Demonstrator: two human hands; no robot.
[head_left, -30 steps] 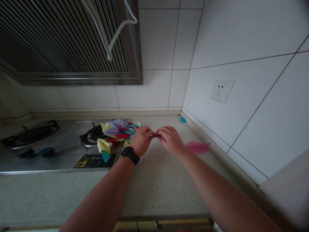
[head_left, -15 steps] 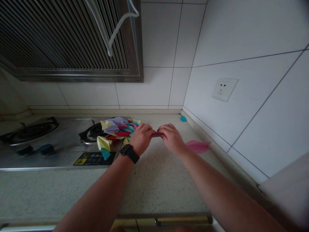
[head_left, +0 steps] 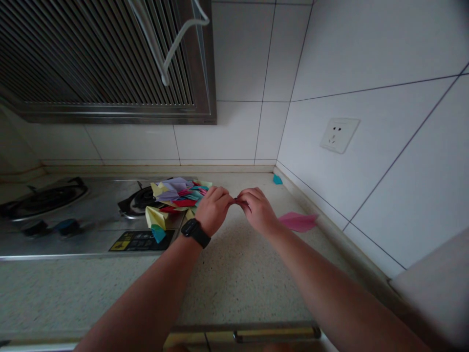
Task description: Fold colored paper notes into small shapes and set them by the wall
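Observation:
Above the speckled countertop [head_left: 234, 278], my left hand [head_left: 213, 211] and my right hand [head_left: 258, 211] meet with fingertips nearly touching. Both are closed in a pinch on a small folded piece of paper [head_left: 238, 201], mostly hidden by the fingers. Just left of my left hand lies a heap of folded coloured papers [head_left: 176, 190], in purple, yellow, red, pink and teal. A yellow folded paper [head_left: 156, 217] and a teal one [head_left: 159, 233] sit at its near side. Beyond my right wrist, a pink sheet [head_left: 298, 221] rests on the counter.
On the left is a gas stove [head_left: 102, 205] with two burners; the paper heap overlaps its right edge. A range hood [head_left: 120, 112] hangs overhead. Tiled walls form a corner, with a socket [head_left: 340, 135] on the right. A small teal paper piece [head_left: 277, 179] lies in that corner.
My fingers have shifted slightly on the folded paper, and less of it shows between them. The view has moved a little; the other papers stay where they were.

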